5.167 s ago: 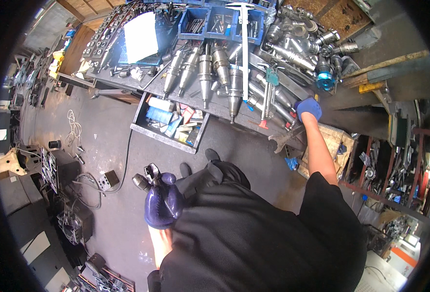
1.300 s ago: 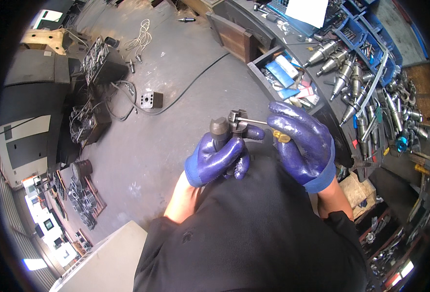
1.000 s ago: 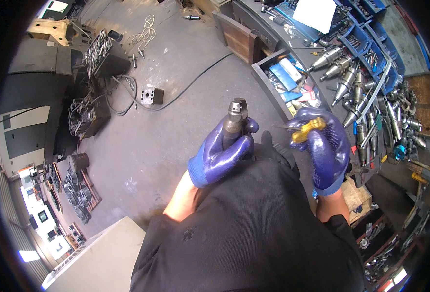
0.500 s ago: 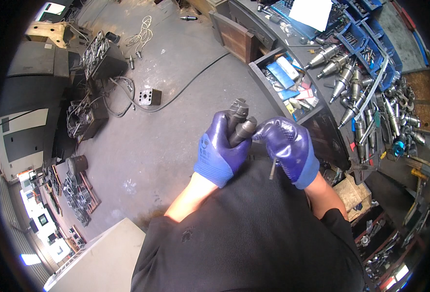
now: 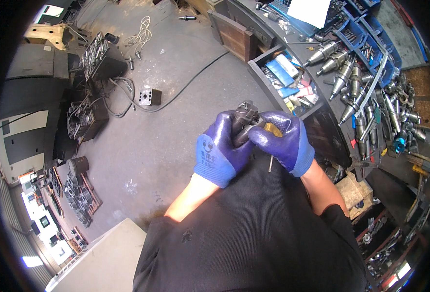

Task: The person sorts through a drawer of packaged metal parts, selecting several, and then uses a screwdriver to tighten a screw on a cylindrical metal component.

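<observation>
My left hand (image 5: 221, 146), in a purple-coated blue glove, is closed around two dark, cylindrical milling cutter bodies (image 5: 244, 113) held side by side. Their notched ends point up and away from me. My right hand (image 5: 284, 138), gloved alike, is closed, with its thumb and fingers against the end of the nearer cutter body. From under that hand sticks the thin metal shaft of a small screwdriver (image 5: 271, 164). A yellow piece (image 5: 273, 129) shows between the right fingers; whether it is the screwdriver's handle I cannot tell. Any small part at the fingertips is hidden.
At right, an open drawer (image 5: 272, 87) holds small boxes. Behind it, a bench carries tapered tool holders (image 5: 342, 80) and blue bins (image 5: 366, 34). On the floor lie a drilled black block (image 5: 150, 97) and a dark cable (image 5: 188, 83). A pale cabinet (image 5: 103, 258) stands lower left.
My right hand has moved slightly left and turned, bringing its thumb onto the cutter body's end. The yellow piece has come into sight. My left hand has tilted the cutter bodies slightly.
</observation>
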`<state>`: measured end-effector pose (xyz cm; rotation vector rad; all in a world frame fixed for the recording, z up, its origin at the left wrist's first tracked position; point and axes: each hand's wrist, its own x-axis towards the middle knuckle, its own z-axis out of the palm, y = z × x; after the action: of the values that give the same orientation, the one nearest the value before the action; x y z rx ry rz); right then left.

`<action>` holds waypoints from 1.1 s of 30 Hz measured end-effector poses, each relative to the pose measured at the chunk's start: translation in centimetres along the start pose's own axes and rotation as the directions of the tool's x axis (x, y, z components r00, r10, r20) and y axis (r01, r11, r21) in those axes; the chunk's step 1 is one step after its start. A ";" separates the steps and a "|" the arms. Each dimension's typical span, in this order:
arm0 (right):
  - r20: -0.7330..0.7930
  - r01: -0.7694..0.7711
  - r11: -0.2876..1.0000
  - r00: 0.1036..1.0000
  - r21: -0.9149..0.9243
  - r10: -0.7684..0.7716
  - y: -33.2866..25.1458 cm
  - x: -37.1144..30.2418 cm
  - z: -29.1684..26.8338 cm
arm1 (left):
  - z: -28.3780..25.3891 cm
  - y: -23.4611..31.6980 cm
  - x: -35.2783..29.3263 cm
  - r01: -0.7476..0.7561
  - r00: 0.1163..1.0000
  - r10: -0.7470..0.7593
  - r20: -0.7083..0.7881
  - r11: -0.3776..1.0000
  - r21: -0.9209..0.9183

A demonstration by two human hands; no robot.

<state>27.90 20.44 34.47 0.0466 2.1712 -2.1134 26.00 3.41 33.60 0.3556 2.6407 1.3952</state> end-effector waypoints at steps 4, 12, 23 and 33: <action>-0.008 -0.005 1.000 1.000 -0.002 0.005 1.8 -0.1 -0.7 | -0.5 -0.2 -0.1 0.111 0.986 -0.079 0.147 0.968 -0.224; 0.213 0.013 0.980 0.975 0.199 -0.056 0.7 0.5 -2.9 | -1.7 0.8 0.0 0.439 0.891 -0.123 0.438 0.483 -0.757; 0.208 0.296 0.955 0.936 -0.029 -0.284 -0.3 0.6 -2.4 | -2.0 -0.8 -0.1 0.567 0.822 -0.005 0.569 0.096 -0.818; -0.247 0.158 0.974 0.962 0.163 -0.115 -3.0 -1.4 -0.5 | -1.1 -1.1 -0.8 0.435 0.898 -0.133 0.418 0.141 -0.889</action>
<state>28.94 20.93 37.66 0.1774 2.1518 -2.4970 26.33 1.70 33.32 -0.1709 0.9931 2.2828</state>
